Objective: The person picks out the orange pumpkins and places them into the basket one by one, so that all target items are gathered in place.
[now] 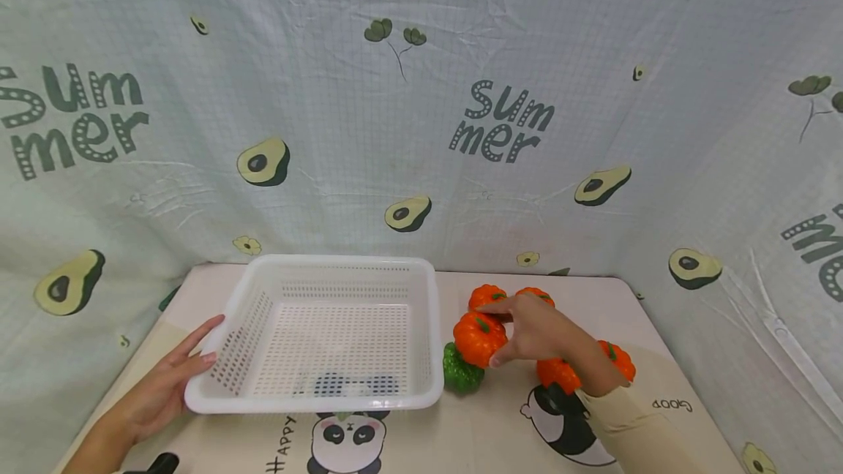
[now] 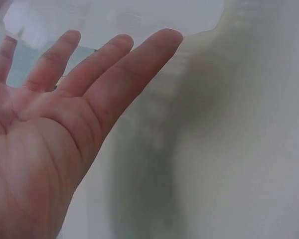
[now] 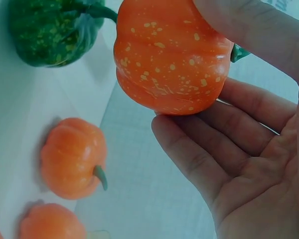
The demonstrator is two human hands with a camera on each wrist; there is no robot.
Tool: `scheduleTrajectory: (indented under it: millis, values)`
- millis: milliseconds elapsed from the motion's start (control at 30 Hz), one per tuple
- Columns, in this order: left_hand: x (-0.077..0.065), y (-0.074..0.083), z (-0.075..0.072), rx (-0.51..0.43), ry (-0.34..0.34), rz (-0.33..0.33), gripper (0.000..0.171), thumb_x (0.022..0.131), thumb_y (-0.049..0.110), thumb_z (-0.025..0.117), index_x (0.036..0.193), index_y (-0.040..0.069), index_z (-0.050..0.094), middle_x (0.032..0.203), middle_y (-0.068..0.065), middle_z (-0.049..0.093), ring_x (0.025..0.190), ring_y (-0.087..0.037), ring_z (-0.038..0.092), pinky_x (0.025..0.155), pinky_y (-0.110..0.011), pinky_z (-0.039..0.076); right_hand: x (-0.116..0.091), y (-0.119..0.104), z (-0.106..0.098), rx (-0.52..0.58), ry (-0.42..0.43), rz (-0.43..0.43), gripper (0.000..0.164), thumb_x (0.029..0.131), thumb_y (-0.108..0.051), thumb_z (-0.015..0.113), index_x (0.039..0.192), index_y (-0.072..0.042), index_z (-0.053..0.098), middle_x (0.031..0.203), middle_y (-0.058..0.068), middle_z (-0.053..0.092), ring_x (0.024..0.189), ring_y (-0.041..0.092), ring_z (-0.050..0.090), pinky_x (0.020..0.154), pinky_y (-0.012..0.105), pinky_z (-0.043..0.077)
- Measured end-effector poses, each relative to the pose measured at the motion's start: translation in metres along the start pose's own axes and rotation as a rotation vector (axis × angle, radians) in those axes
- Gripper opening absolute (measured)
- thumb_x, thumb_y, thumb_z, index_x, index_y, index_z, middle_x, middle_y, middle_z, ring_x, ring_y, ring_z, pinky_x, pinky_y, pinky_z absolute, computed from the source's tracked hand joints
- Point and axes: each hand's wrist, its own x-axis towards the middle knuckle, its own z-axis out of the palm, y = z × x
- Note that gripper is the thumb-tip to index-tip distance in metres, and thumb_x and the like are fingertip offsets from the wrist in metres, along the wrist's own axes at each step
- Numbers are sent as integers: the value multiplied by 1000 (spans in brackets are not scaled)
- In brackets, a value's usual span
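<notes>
My right hand [image 1: 536, 329] grips a small orange pumpkin [image 1: 478, 340] between thumb and fingers. In the right wrist view this pumpkin [image 3: 172, 59] shows yellow specks, its lower side against the fingertips. A green pumpkin [image 1: 463, 371] sits just beside and partly behind it, near the basket's right side. At the left, my left hand [image 1: 165, 386] touches the outer left wall of a white plastic basket [image 1: 315, 407] with extended fingers. The left wrist view shows that palm [image 2: 40, 144] turned up, fingers [image 2: 134, 69] nearly straight at the basket's edge. Inside the basket only its slotted floor shows.
Several more orange pumpkins lie on the right of the table: one at the back [image 1: 486, 295], one behind the right hand [image 1: 540, 294], others by the right forearm [image 1: 558, 375]. A patterned cloth wall [image 1: 342, 123] hangs close behind the table [image 1: 227, 445].
</notes>
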Motion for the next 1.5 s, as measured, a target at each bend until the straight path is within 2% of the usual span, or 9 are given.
scheduleTrajectory:
  millis: [100, 167, 267, 400, 500, 767, 900, 1067, 1500]
  values:
    - [0, 0, 0, 6, 7, -13, 69, 112, 32, 45, 165, 49, 3, 144, 21, 36, 116, -2, 57, 97, -41, 58, 4, -4, 0, 23, -7, -3, 76, 68, -31, 97, 136, -13, 70, 69, -13, 54, 65, -1, 46, 58, 18, 38]
    - [0, 0, 0, 5, 9, -20, 70, 112, 32, 45, 165, 49, 3, 155, 10, 31, 117, -3, 57, 98, -43, 58, 6, -6, 0, 37, -14, -6, 76, 68, -30, 97, 136, -11, 70, 65, -12, 43, 60, 3, 41, 54, 19, 32]
    - [0, 0, 0, 6, 8, -21, 70, 112, 33, 45, 165, 49, 2, 165, -1, 21, 117, -2, 57, 98, -43, 58, 11, -9, 2, 31, -11, -17, 76, 67, -30, 98, 135, -9, 70, 84, -10, 69, 72, 5, 53, 62, 19, 44]
    - [0, 1, -1, -7, -1, -14, 70, 113, 32, 44, 165, 47, 1, 149, 20, 38, 113, 2, 58, 96, -40, 57, 16, -12, 3, 9, -2, -42, 76, 68, -31, 98, 135, -8, 70, 124, 2, 75, 98, 10, 65, 84, 26, 56]
    - [-1, 0, -2, -23, -15, -10, 70, 113, 31, 43, 165, 47, 0, 128, 35, 41, 112, 3, 58, 95, -39, 57, 19, -15, 1, 15, -3, -59, 77, 69, -31, 98, 135, -6, 69, 128, 3, 74, 108, 15, 68, 92, 32, 58]
    - [0, -1, -3, -22, -22, 1, 70, 113, 31, 43, 166, 45, -1, 119, 43, 47, 111, 4, 58, 95, -39, 57, 24, -17, -1, 31, 4, -117, 73, 73, -32, 95, 135, -4, 68, 134, 6, 71, 120, 23, 67, 101, 40, 57]
    - [1, 0, -1, -13, -12, -8, 69, 113, 32, 43, 165, 47, 0, 147, 24, 40, 112, 4, 58, 95, -40, 58, 27, -19, 0, 37, 5, -135, 73, 75, -34, 94, 136, -6, 67, 135, 5, 71, 120, 23, 66, 101, 39, 56]
    - [1, 1, 1, 9, -4, -16, 69, 113, 33, 42, 165, 47, -1, 170, -9, 6, 113, 3, 56, 96, -39, 58, 32, -21, 2, 63, 3, -132, 71, 76, -34, 93, 137, -9, 66, 135, 3, 70, 118, 21, 64, 98, 35, 56]
    - [2, -1, -1, -2, -18, -11, 69, 113, 33, 42, 165, 48, 0, 160, 8, 24, 115, 1, 56, 97, -42, 58, 47, -35, 8, 135, -15, -135, 72, 76, -29, 92, 139, -9, 66, 135, 2, 69, 115, 18, 64, 99, 35, 56]
